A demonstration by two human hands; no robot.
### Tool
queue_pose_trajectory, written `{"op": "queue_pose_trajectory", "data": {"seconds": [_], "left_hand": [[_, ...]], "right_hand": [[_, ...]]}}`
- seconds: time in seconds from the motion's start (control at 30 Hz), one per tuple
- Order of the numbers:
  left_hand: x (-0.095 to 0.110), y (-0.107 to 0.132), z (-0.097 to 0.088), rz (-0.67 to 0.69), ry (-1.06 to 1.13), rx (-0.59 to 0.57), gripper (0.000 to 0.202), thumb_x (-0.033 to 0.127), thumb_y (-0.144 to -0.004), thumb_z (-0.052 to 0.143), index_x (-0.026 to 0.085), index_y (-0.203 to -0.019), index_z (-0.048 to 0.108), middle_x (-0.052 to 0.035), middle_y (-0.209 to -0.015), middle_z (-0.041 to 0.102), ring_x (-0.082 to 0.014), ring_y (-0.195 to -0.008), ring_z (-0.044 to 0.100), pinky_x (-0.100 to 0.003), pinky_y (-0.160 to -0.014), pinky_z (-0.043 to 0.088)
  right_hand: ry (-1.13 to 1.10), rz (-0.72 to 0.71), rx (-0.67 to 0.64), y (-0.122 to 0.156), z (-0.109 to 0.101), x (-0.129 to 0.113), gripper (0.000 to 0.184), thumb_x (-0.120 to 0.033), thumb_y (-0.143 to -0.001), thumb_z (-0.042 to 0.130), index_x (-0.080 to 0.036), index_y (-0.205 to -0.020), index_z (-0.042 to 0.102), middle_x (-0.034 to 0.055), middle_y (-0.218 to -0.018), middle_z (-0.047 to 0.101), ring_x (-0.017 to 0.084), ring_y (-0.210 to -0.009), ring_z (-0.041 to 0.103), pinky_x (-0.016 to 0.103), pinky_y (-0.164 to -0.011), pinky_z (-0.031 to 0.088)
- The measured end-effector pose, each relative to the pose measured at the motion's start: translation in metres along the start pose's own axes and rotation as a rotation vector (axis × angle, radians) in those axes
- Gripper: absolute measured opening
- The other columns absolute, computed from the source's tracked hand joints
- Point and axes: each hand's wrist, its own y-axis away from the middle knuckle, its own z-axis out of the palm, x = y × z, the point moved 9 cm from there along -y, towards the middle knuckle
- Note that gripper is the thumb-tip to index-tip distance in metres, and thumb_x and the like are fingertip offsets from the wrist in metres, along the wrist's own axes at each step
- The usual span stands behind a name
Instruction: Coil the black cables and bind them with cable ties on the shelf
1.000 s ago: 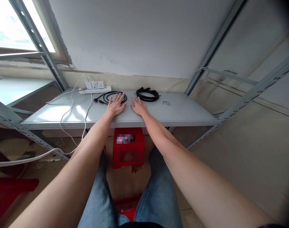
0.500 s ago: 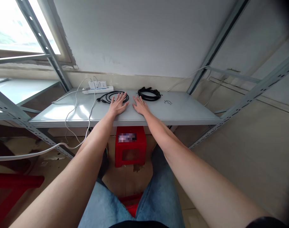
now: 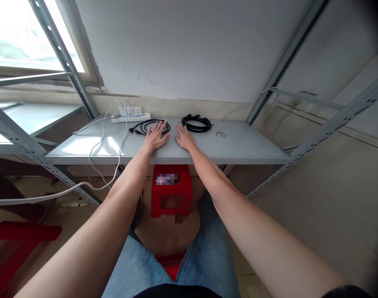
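Here's the grey shelf [image 3: 238, 142], stretching between its metal uprights, with a red stool [image 3: 172, 189] tucked beneath it! At the back left sits a white power strip [image 3: 139, 117], adapters plugged in. Now the left hand [image 3: 155, 136]: palm down, fingers spread wide, lying across the right side of the thin black cable [image 3: 145, 122], which is loosely coiled on the shelf. And the right hand [image 3: 184, 138], flat too, fingers fanned, just beside the thick black coil [image 3: 196, 129]. Off to the right, little dark ties [image 3: 220, 134] lie scattered!
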Motion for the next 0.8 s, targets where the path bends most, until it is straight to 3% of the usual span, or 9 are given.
{"op": "queue_pose_trajectory", "data": {"seconds": [0.8], "left_hand": [[0.0007, 0.002, -0.0037, -0.022, 0.024, 0.002, 0.081, 0.059, -0.109, 0.037, 0.034, -0.181, 0.012, -0.0015, -0.187, 0.018, -0.025, -0.175, 0.013, -0.056, -0.141, 0.009]], "right_hand": [[0.006, -0.008, 0.017, 0.0003, -0.0005, 0.0006, 0.074, -0.037, -0.112, 0.036, -0.025, -0.182, 0.015, 0.0025, -0.188, 0.01, 0.027, -0.175, 0.005, 0.048, -0.139, 0.023]]}}
